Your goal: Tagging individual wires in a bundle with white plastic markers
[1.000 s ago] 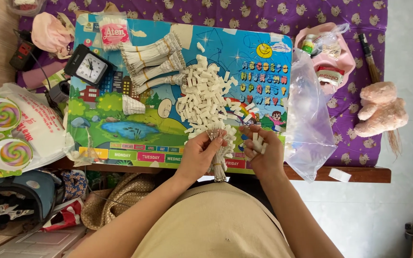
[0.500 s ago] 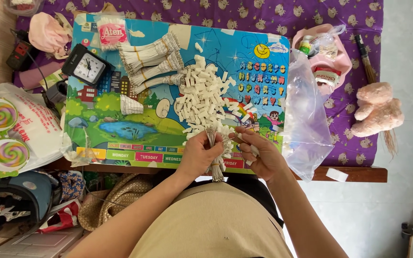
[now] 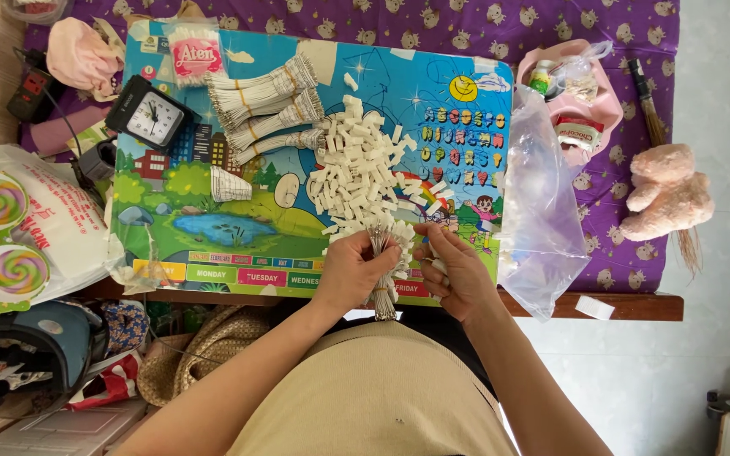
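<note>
At the table's near edge, your left hand (image 3: 352,274) grips the upright tag bundle (image 3: 382,266); right hand (image 3: 454,274), fingers curled, touches it from the right.

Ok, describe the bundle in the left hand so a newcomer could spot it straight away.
Start at the colourful picture board on the purple cloth. At its near edge, below the loose pile of white tags, the left hand grips a bundle of white strung tags. Unlike the bundles near the clock, it stands upright in a fist.
</note>
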